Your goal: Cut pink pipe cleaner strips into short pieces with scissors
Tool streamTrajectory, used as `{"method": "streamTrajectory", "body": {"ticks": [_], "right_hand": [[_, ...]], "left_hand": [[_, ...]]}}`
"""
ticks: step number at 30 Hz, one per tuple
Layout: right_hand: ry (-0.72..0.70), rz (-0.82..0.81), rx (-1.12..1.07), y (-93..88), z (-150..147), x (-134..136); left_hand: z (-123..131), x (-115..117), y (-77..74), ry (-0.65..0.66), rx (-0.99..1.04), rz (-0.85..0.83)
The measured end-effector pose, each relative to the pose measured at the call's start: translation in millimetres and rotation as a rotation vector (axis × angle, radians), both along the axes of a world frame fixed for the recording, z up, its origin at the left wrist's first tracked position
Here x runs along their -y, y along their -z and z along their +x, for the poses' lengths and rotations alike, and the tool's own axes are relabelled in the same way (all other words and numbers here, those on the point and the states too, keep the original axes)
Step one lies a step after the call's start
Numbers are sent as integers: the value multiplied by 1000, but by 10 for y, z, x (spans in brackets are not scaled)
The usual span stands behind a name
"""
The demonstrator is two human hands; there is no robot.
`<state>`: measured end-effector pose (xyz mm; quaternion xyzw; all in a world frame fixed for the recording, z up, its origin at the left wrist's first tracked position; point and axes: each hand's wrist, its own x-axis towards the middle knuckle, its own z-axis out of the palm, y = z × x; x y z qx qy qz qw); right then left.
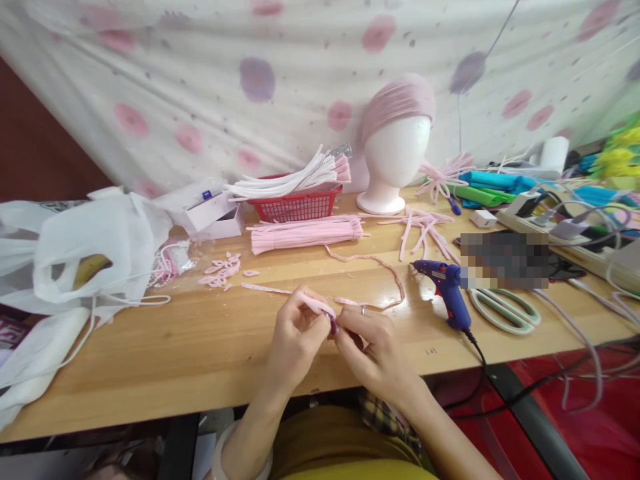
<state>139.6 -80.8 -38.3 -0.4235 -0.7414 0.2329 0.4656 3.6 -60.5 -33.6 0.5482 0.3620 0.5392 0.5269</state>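
Both hands meet over the front edge of the wooden table (150, 347). My left hand (295, 337) pinches the end of a pink pipe cleaner (320, 305). My right hand (373, 343), with a ring on one finger, pinches the same piece where a small dark bit shows between the fingertips. A long pink strand (385, 267) trails from the hands across the table and curves back. A bundle of pink pipe cleaners (305, 235) lies behind the hands, and small pink cut loops (223, 270) lie to the left.
A blue glue gun (447, 290) stands right of my hands, its cord dropping off the table. Pale green scissors (505, 308) lie beyond it. A red basket (295, 203) of white and pink sticks, a white mannequin head (395, 160) with a pink cap, white plastic bags (85, 257) and a power strip (530, 213) ring the workspace.
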Motion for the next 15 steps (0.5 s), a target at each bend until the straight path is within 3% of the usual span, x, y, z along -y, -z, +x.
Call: {"method": "streamTrajectory", "body": {"ticks": [7,15], "right_hand": [[-85,-228,-169,-15,44,-57],[-118,-240,-125,-28,36,-75]], "left_hand": [[-18,-77,5,-143,50,-29],[-81,-125,24,-384,94,133]]}}
